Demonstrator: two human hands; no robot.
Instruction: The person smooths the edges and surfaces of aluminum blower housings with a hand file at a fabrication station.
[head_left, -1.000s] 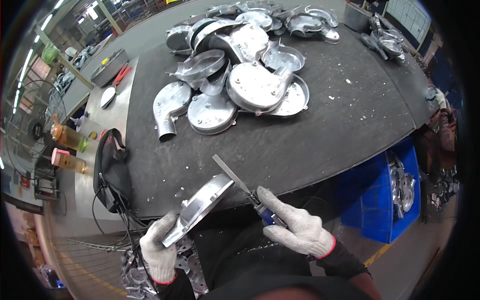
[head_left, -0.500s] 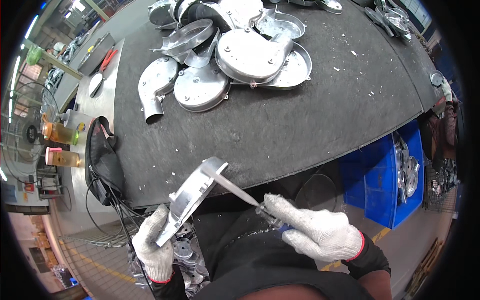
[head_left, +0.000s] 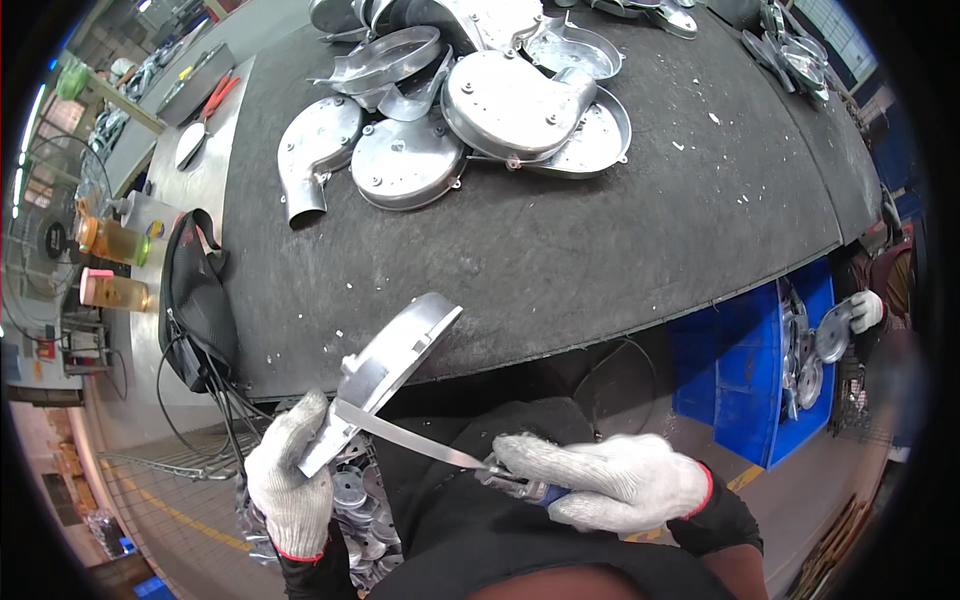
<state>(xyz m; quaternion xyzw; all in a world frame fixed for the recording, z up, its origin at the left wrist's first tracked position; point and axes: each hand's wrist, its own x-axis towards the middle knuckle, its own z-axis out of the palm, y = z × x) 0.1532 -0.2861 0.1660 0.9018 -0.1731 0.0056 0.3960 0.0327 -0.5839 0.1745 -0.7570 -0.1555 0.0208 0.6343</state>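
Note:
My left hand [head_left: 292, 482], in a white knitted glove with a red cuff edge, grips the narrow outlet end of a silver metal blower housing [head_left: 392, 345]. The housing is tilted, its round end up by the table's near edge. In my right hand [head_left: 625, 482], gloved alike, is a flat file [head_left: 410, 438] with a metal collar and a blue part, mostly covered by the fingers. The file points left, its tip at the housing's lower edge close to my left hand. Whether it touches the metal, I cannot tell.
More housings [head_left: 410, 165] are heaped on the dark table mat [head_left: 480, 250]. A black bag [head_left: 200, 300] with cables, drink bottles [head_left: 115, 290] and red-handled pliers [head_left: 218, 95] lie left. A blue bin [head_left: 730, 370] of metal parts stands right, near a co-worker's gloved hand [head_left: 866, 312]. Below are more parts [head_left: 360, 510].
The file has moved down and left along the housing, from its round end to near my left hand. At right, the co-worker's hand now holds a part by the bin.

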